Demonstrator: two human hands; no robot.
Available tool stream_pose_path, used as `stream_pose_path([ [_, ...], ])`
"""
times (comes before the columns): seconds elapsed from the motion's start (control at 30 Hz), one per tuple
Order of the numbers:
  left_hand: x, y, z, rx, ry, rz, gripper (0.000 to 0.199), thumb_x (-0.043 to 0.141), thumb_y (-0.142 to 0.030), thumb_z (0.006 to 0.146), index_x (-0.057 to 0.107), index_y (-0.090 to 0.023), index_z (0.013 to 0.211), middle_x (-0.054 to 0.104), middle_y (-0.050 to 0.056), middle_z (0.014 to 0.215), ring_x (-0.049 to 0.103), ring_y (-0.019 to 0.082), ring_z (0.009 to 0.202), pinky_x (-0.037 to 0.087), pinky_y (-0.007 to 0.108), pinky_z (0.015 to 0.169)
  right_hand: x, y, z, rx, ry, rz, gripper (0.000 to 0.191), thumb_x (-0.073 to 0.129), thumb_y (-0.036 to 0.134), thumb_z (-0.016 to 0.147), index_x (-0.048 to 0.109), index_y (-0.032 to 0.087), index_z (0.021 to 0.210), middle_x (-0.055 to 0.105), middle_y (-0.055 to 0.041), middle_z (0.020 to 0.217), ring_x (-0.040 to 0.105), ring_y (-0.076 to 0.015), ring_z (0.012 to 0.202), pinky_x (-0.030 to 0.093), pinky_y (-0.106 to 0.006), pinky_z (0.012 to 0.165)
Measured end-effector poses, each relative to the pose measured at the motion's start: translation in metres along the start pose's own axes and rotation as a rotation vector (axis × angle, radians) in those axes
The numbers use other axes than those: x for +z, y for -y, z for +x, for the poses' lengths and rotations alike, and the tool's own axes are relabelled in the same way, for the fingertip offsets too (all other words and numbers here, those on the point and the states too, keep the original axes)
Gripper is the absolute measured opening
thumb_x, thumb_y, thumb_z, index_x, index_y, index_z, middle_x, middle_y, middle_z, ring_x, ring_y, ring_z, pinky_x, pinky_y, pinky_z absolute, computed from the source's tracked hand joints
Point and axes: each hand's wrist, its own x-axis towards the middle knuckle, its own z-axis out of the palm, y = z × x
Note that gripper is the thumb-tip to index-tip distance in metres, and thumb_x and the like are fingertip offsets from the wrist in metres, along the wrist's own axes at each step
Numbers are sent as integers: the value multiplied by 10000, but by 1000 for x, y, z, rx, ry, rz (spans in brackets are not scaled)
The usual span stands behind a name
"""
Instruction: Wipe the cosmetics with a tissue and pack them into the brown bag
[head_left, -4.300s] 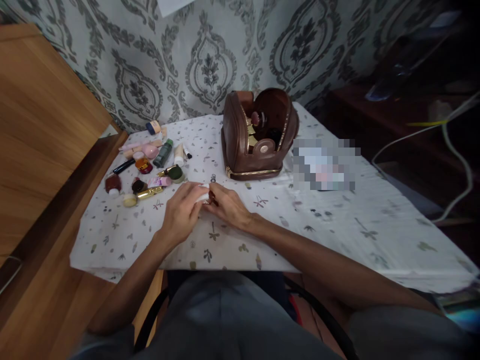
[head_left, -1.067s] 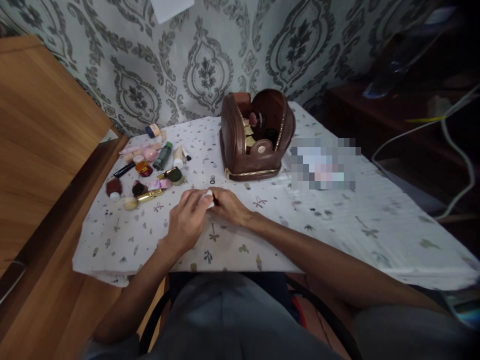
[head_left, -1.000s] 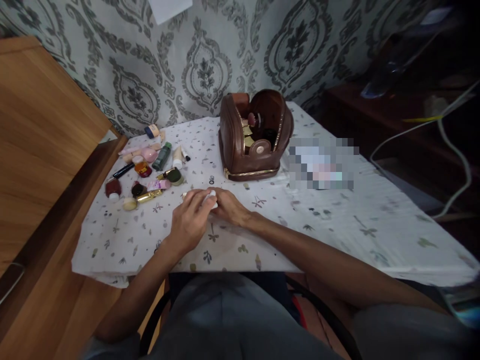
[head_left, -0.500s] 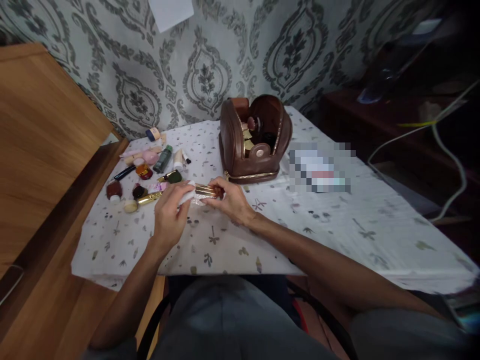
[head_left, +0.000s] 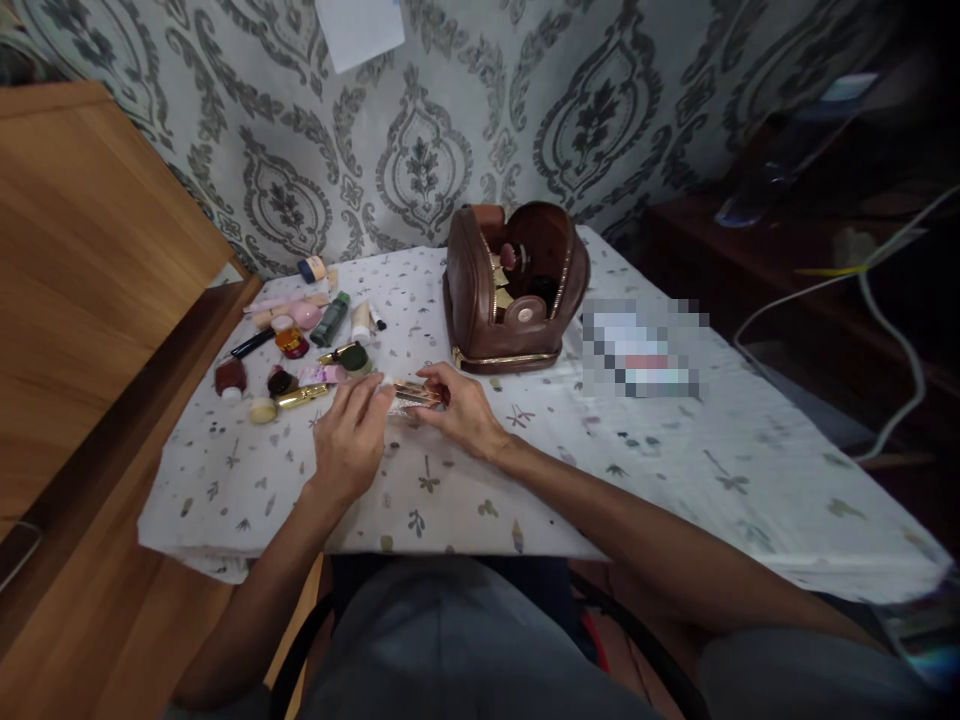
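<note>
Low over the cloth, my right hand (head_left: 465,408) grips one end of a shiny gold-and-copper cosmetic item (head_left: 417,392) between thumb and fingers. Its exact kind is unclear, and a clear, glittery part shows along its lower side. Facing it from the left, my left hand (head_left: 351,430) has its fingers closed at the other end, on a white tissue-like piece (head_left: 388,386) mostly hidden by the fingertips. Behind my right hand stands a brown cosmetic bag (head_left: 480,310), unzipped at the top, with gold and dark items inside.
Left of my hands lie several cosmetics: a gold tube (head_left: 303,396), an amber jar (head_left: 291,342), a green tube (head_left: 330,320) and a red-brown bottle (head_left: 230,378). A pixelated object (head_left: 641,350) lies right of the bag. A wooden panel (head_left: 97,280) borders the left side.
The gold item has turned slightly between my hands, and my left fingers have shifted over the white piece. The whole view has moved slightly.
</note>
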Motion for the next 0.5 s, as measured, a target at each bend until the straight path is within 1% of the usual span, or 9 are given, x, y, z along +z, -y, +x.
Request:
stream_pose_path([
  [0.1, 3, -4, 0, 44, 6, 43, 251, 469, -95, 957, 663, -149, 1107, 708, 135, 1149, 623, 255, 1099, 504, 360, 941, 1, 0, 0, -4, 11, 9, 419, 748, 230, 691, 611, 194, 1086, 619, 20, 814, 547, -138, 694, 448, -262, 681],
  [0.2, 9, -13, -2, 85, 48, 31, 235, 469, -115, 967, 669, -156, 1083, 709, 132, 1149, 624, 259, 1101, 517, 363, 915, 3, 0, -1, -43, 46, 5, 431, 693, 162, 689, 596, 185, 1109, 614, 23, 808, 541, -129, 679, 454, -256, 676],
  [0.27, 12, -19, -1, 90, 74, -26, 239, 458, -113, 968, 670, -161, 1068, 709, 131, 1143, 625, 256, 1091, 529, 366, 892, 4, 0, -2, -74, 61, -16, 460, 647, 112, 677, 588, 186, 1127, 622, 21, 826, 538, -124, 673, 452, -250, 666],
  [0.37, 10, -24, 2, 45, 111, -182, 261, 442, -83, 953, 661, -171, 1063, 704, 115, 1142, 616, 245, 1083, 541, 368, 888, 4, 0, -3, -109, 60, -55, 474, 612, 86, 679, 586, 179, 1143, 623, 19, 820, 537, -128, 664, 444, -248, 643],
  [0.43, 6, -23, 5, 14, 130, -291, 273, 440, -73, 941, 653, -186, 1070, 700, 97, 1134, 610, 234, 1084, 541, 368, 902, 3, 0, -3, -159, 46, -80, 395, 602, 84, 707, 606, 175, 1091, 622, 9, 812, 547, -139, 677, 448, -255, 644],
  [0.5, 2, -19, 5, -11, 125, -369, 284, 444, -67, 929, 644, -199, 1082, 693, 88, 1137, 606, 225, 1091, 533, 372, 927, 1, -2, -2, -253, 7, -136, 281, 583, 75, 748, 623, 180, 1006, 624, -12, 828, 564, -159, 720, 461, -271, 668],
])
